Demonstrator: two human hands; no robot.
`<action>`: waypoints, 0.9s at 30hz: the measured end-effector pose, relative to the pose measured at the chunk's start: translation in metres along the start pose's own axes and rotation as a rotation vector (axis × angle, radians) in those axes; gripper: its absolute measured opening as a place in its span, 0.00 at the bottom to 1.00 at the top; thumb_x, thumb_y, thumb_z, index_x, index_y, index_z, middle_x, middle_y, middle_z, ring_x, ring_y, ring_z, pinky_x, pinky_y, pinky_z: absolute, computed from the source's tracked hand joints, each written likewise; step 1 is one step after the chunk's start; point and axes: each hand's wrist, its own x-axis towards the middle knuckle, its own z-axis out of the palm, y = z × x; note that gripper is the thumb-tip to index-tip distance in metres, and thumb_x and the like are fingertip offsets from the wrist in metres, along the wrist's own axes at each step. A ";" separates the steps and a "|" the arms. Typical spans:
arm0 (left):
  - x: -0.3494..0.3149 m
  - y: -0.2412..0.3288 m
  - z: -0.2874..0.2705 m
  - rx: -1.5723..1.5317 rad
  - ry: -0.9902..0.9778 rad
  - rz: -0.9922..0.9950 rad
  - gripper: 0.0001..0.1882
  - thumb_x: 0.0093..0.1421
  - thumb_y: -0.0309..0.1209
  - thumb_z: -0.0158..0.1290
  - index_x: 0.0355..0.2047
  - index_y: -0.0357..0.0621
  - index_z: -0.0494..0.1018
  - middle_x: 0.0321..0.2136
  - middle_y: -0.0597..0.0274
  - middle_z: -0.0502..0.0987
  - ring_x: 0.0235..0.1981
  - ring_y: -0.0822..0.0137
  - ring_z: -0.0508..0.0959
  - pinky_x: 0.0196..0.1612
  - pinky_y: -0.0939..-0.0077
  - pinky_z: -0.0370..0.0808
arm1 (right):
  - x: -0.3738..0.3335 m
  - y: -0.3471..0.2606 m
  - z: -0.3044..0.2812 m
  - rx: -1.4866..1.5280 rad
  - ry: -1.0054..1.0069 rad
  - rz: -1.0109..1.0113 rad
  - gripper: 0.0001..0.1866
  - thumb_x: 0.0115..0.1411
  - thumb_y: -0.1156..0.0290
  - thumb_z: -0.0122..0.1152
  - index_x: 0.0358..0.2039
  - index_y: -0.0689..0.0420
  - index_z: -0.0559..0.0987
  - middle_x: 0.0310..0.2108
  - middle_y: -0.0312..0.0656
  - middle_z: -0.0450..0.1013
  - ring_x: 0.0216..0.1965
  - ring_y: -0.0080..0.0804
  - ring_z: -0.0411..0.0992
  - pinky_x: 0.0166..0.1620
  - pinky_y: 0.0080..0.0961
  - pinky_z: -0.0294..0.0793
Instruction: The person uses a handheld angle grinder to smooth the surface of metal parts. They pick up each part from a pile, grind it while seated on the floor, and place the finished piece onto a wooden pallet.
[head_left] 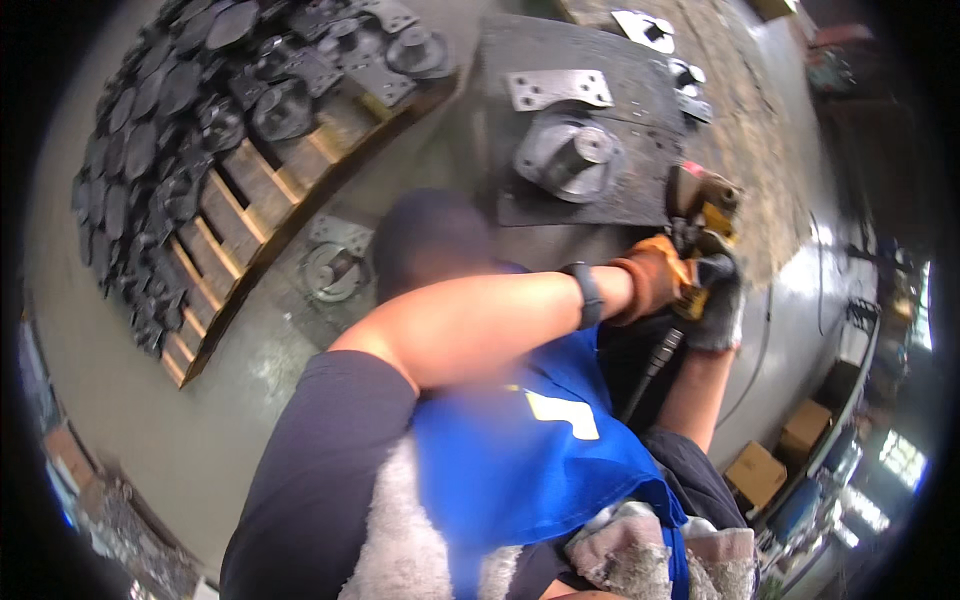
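Note:
Both my hands grip a yellow-and-black power tool [689,302] at the right, probably an angle grinder. A ribbed black cord sleeve [657,362] runs from its lower end. My left hand [655,277], in an orange glove, reaches across from the left and closes round the tool's side. Against it, my right hand [717,305] wears a grey and black glove and wraps the tool's body. A red and brown piece [692,187] sits at the far end; its kind is unclear. Left of the hands, a round metal flange [570,160] with a raised hub rests on a dark board [640,150].
A plate with holes [560,88] lies beyond the flange. Wooden pallet [235,215] at left bears heaped dark metal parts [150,130]. Another flanged part [335,270] sits on the floor. Cardboard boxes [757,474] stand at right. A dark rounded shape [430,230] is blurred.

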 end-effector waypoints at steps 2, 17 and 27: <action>-0.005 0.023 0.008 0.099 0.032 0.005 0.17 0.62 0.40 0.50 0.48 0.48 0.73 0.45 0.59 0.77 0.49 0.62 0.75 0.50 0.68 0.71 | -0.004 -0.002 -0.004 0.118 -0.060 0.052 0.18 0.58 0.73 0.50 0.49 0.62 0.75 0.43 0.44 0.77 0.43 0.35 0.76 0.49 0.32 0.77; -0.051 -0.018 -0.013 1.315 0.097 0.426 0.19 0.58 0.36 0.53 0.48 0.42 0.74 0.39 0.58 0.79 0.40 0.63 0.80 0.44 0.67 0.76 | 0.006 -0.038 0.043 -0.815 -0.241 -0.088 0.17 0.57 0.73 0.59 0.46 0.67 0.79 0.41 0.40 0.78 0.41 0.26 0.76 0.48 0.22 0.75; -0.035 0.084 -0.037 1.245 -0.027 -0.317 0.16 0.68 0.39 0.41 0.51 0.52 0.73 0.42 0.55 0.81 0.39 0.54 0.82 0.40 0.60 0.79 | 0.058 -0.023 0.072 -0.220 -0.154 0.326 0.13 0.58 0.71 0.60 0.41 0.64 0.80 0.33 0.38 0.77 0.33 0.27 0.76 0.40 0.24 0.76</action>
